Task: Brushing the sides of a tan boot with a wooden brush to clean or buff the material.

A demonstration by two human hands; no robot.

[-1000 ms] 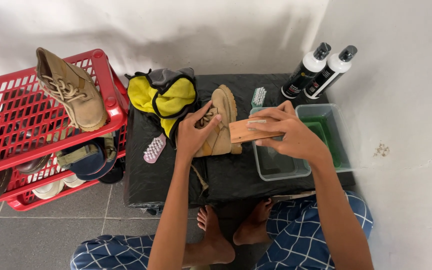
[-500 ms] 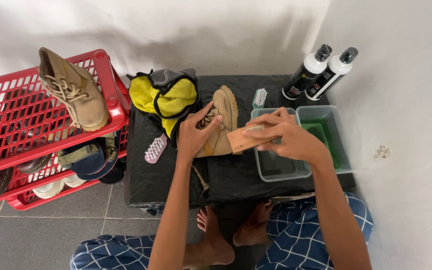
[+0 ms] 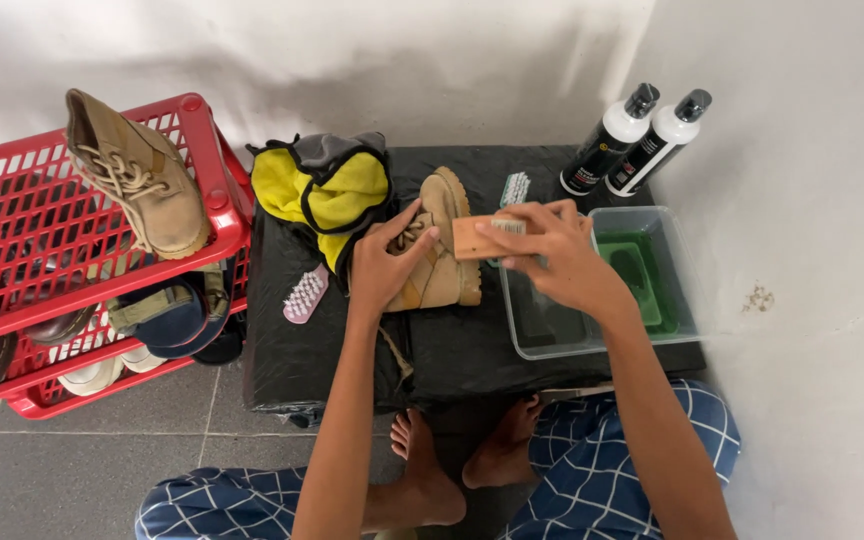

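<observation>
Tan boot on black-covered stand.
Left hand clasps boot; right hand pinches wooden brush beside it. Clear tub right; yellow cloth left.

White plastered walls meet in a corner; the right-hand wall bears a small brownish stain. Grey floor tiles with pale grout lines lie below. A red plastic lattice rack stands at left, just beside a low black-covered table. Light is soft and even.
</observation>
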